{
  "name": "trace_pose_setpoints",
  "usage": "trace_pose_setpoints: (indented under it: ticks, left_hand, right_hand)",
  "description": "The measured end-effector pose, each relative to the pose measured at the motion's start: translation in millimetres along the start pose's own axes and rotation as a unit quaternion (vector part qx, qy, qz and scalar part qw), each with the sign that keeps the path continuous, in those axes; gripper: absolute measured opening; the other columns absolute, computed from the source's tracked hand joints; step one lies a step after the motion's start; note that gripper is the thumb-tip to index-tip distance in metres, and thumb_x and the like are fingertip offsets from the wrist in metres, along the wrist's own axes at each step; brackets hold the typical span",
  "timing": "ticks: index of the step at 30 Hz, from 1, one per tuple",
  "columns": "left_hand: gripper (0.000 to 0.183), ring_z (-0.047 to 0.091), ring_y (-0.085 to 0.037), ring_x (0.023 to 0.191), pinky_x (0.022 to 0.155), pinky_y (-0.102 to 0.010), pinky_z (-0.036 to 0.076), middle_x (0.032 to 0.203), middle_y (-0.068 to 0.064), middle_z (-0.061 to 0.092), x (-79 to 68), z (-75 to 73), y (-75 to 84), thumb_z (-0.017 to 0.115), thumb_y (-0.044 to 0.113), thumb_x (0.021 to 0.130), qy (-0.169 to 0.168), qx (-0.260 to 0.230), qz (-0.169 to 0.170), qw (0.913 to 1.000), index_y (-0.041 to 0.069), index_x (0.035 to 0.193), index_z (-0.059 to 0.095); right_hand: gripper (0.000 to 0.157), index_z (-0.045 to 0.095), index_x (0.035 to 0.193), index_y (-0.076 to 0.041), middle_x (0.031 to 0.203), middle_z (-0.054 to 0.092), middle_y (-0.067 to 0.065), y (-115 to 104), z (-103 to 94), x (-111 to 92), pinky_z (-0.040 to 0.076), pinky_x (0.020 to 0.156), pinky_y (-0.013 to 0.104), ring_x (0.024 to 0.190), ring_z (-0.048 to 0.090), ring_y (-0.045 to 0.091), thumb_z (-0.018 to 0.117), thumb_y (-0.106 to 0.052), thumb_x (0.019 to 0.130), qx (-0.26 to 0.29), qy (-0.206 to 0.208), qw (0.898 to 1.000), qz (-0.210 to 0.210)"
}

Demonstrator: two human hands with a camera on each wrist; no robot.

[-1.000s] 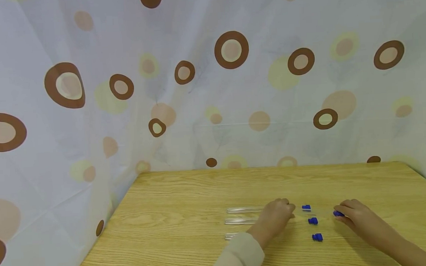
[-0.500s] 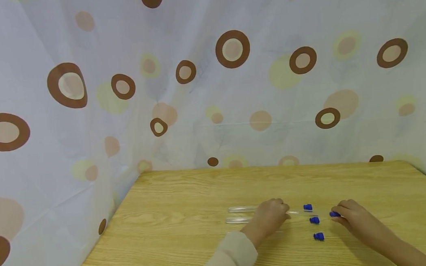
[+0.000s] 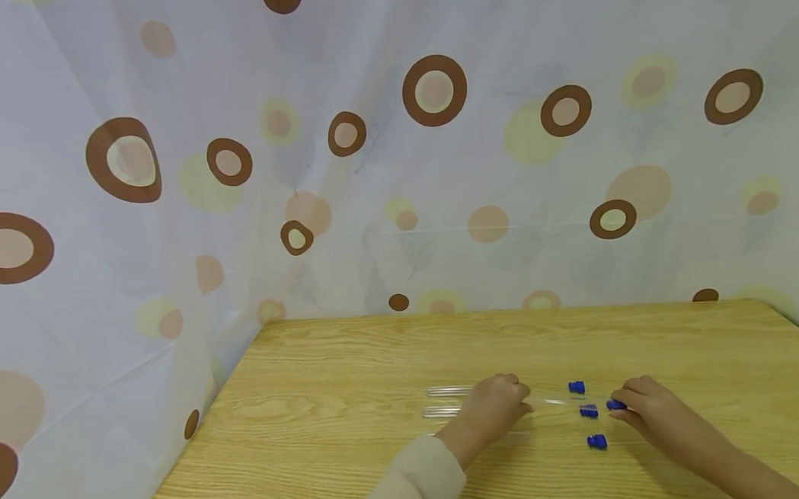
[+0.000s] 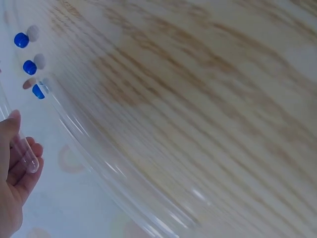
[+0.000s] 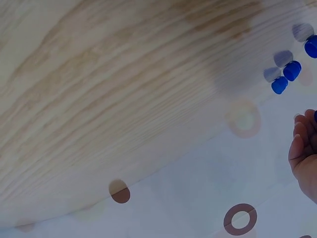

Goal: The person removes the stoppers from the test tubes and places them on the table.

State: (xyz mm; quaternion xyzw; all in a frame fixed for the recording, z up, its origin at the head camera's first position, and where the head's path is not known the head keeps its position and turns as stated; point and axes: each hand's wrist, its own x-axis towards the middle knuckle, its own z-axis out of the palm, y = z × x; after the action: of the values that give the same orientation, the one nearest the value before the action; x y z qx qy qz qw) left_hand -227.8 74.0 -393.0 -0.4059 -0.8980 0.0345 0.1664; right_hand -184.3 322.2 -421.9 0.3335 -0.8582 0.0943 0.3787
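In the head view my left hand (image 3: pixel 493 409) holds a clear glass test tube (image 3: pixel 553 401). Its rounded end shows between thumb and fingers in the left wrist view, where the hand (image 4: pixel 17 168) grips the tube (image 4: pixel 29 161). The tube points right, toward a blue stopper (image 3: pixel 615 404) pinched by my right hand (image 3: pixel 664 416). Whether tube and stopper touch is too faint to tell. Three more blue stoppers lie between the hands: a far one (image 3: pixel 576 387), a middle one (image 3: pixel 589 412) partly behind the tube, and a near one (image 3: pixel 597 442).
More clear test tubes (image 3: pixel 448 391) lie side by side on the wooden table (image 3: pixel 314 423), partly hidden by my left hand and sleeve (image 3: pixel 420 477). A white curtain (image 3: pixel 374 281) with brown and yellow circles hangs behind the table and along its left side.
My left hand has shifted left with the tube, uncovering more of its length. The right hand has moved left with its stopper, closing in on the tube's right end.
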Motion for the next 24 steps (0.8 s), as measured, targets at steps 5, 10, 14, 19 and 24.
trace_pose_setpoints:
  ticks: [5, 10, 14, 19, 24]
  left_hand:
    - [0.020, 0.061, 0.002, 0.079, 0.067, -0.002, 0.046, 0.089, 0.009, 0.066, -4.6, 4.8, -3.8, 0.061, 0.033, 0.087, 0.007, -0.009, 0.003, 0.9999, 0.019, 0.098, 0.069]
    - [0.020, 0.062, 0.001, 0.079, 0.067, -0.002, 0.046, 0.089, 0.008, 0.066, -9.4, 3.7, -7.3, 0.062, 0.032, 0.087, 0.015, -0.019, 0.006, 0.9997, 0.017, 0.099, 0.068]
    - [0.022, 0.063, 0.000, 0.080, 0.068, -0.001, 0.046, 0.090, 0.007, 0.067, -12.7, 2.7, -9.3, 0.062, 0.031, 0.087, 0.015, -0.028, 0.009, 0.9995, 0.016, 0.101, 0.068]
    - [0.020, 0.062, 0.000, 0.078, 0.067, -0.001, 0.046, 0.088, 0.007, 0.066, -14.7, 0.9, -10.6, 0.062, 0.030, 0.086, 0.012, -0.029, 0.012, 0.9994, 0.016, 0.099, 0.068]
    - [0.019, 0.061, 0.001, 0.077, 0.066, -0.001, 0.045, 0.087, 0.007, 0.066, -16.6, 0.8, -11.5, 0.064, 0.029, 0.086, 0.017, -0.020, 0.020, 0.9995, 0.015, 0.097, 0.069]
  right_hand:
    - [0.054, 0.063, 0.071, -0.008, 0.070, 0.051, -0.007, -5, 2.7, 3, 0.034, 0.054, 0.010, 0.065, 0.043, 0.006, 0.031, -0.046, 0.092, -0.012, 0.006, 1.000, -0.002]
    - [0.053, 0.064, 0.072, -0.009, 0.071, 0.051, -0.008, -11, 2.4, 6, 0.034, 0.055, 0.009, 0.066, 0.044, 0.006, 0.030, -0.046, 0.092, -0.024, 0.001, 1.000, 0.002]
    - [0.051, 0.064, 0.073, -0.009, 0.071, 0.051, -0.008, -13, 1.9, 7, 0.037, 0.053, 0.012, 0.066, 0.043, 0.006, 0.034, -0.045, 0.091, -0.025, -0.011, 1.000, 0.008]
    - [0.046, 0.065, 0.075, -0.008, 0.072, 0.052, -0.008, -16, 1.0, 8, 0.040, 0.052, 0.015, 0.067, 0.043, 0.006, 0.039, -0.043, 0.090, -0.022, -0.022, 0.999, 0.015]
    - [0.042, 0.065, 0.075, -0.008, 0.073, 0.052, -0.008, -18, 1.4, 8, 0.040, 0.053, 0.015, 0.067, 0.044, 0.006, 0.044, -0.041, 0.090, -0.019, -0.023, 0.999, 0.017]
